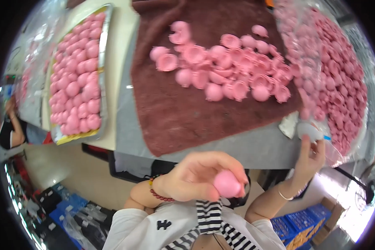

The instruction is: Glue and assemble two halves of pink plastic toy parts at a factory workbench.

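Observation:
My left hand is closed around a smooth pink ball, held over my lap in front of the table's near edge. At the table's right front, the fingers of my right hand grip the lower side of a white, rounded thing; its exact kind is unclear. A crumpled white wad lies just left of it. Beyond my hands, a pile of pink hollow half-shells and domes spreads over a brown cloth.
A shallow tray full of pink balls stands at the left. Clear plastic bags hold more pink pieces at the right. The grey tabletop shows beneath the cloth. Blue crates sit on the floor, lower right. Another person's arm appears far left.

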Motion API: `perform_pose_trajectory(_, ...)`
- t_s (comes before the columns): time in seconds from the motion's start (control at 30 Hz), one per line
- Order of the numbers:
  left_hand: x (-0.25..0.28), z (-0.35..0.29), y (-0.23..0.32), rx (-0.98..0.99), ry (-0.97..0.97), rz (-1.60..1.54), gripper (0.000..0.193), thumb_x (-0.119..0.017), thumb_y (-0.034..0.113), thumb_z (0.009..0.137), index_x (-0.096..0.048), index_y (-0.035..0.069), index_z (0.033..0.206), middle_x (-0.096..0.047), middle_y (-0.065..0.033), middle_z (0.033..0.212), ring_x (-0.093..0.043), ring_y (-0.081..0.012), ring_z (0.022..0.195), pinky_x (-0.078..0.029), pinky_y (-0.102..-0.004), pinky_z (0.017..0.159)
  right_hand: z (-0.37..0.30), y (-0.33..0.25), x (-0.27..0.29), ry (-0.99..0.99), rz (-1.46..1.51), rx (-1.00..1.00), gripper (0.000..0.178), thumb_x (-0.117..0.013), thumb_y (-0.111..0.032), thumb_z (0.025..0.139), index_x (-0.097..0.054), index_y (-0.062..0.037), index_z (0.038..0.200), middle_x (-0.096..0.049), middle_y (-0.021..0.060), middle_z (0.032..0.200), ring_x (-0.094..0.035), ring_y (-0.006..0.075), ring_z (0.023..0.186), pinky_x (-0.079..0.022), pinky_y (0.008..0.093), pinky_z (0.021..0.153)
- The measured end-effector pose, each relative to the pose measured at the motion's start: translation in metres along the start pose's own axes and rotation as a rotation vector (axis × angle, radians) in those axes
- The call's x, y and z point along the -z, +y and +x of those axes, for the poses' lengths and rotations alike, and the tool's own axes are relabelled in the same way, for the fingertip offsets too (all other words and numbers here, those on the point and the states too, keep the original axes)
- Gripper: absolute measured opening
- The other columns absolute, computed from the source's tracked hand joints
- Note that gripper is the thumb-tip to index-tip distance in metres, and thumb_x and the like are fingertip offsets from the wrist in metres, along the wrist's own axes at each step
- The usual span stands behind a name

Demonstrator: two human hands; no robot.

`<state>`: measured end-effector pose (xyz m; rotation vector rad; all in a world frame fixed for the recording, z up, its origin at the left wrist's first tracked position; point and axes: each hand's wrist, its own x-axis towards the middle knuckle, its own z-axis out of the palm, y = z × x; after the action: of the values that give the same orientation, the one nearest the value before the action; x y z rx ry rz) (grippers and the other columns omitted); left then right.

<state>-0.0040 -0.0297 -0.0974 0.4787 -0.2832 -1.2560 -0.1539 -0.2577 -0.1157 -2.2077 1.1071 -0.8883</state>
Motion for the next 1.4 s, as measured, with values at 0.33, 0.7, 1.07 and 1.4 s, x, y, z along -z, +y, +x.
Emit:
perform_pose_trajectory(0.33, 0.052, -0.045, 0.141, -0.815, 1.085, 2.048, 0.024, -0.055, 0.003, 0.077, -0.057, -0.001, 0.101, -0.059, -0.0115, 0.101, -0.056, -0.0222, 0.093, -0.042, -0.0315, 0.083, -0.007, -0.004, -0.002, 0.177, 0.329, 0.088, 0.029, -0.047, -0.016, 0.084, -0.051, 0.0089, 0.099, -0.059, 0.0203, 0.098, -0.056, 0.0212, 0.088, -0.045, 0.0291, 0.076)
perform_pose_trajectory(0.7, 0.021, 0.026, 0.097, -0.466, 0.444, 2.201, 0.04, -0.052, 0.001, 0.077, -0.05, 0.004, 0.117, -0.05, -0.0177, 0.117, -0.045, -0.0341, 0.111, -0.034, -0.0354, 0.095, -0.022, -0.021, -0.007, 0.127, 0.486, 0.166, 0.04, -0.048, -0.03, 0.079, -0.048, 0.0072, 0.094, -0.059, 0.0214, 0.084, -0.056, 0.0228, 0.075, -0.045, 0.0277, 0.067)
perform_pose_trajectory(1.07, 0.0, 0.018, 0.074, -0.374, 0.525, 1.628, 0.011, -0.05, 0.001, 0.084, -0.06, 0.0, 0.089, -0.062, -0.0084, 0.081, -0.058, -0.0125, 0.066, -0.046, -0.023, 0.056, -0.037, -0.021, -0.006, 0.12, 0.704, 0.089, 0.049, -0.056, -0.04, 0.079, -0.049, 0.0063, 0.092, -0.056, 0.0158, 0.068, -0.052, 0.0174, 0.057, -0.04, 0.0242, 0.05)
perform_pose_trajectory(1.4, -0.005, 0.018, -0.006, -0.081, 0.083, 0.287, 0.027, -0.059, 0.011, 0.081, -0.052, -0.004, 0.102, -0.05, -0.0245, 0.113, -0.055, -0.0206, 0.089, -0.045, -0.0313, 0.078, -0.044, -0.065, -0.029, -0.273, 1.334, 0.074, 0.049, -0.064, -0.027, 0.073, -0.045, -0.0028, 0.111, -0.041, 0.0025, 0.075, -0.035, 0.0133, 0.061, -0.03, 0.024, 0.052)
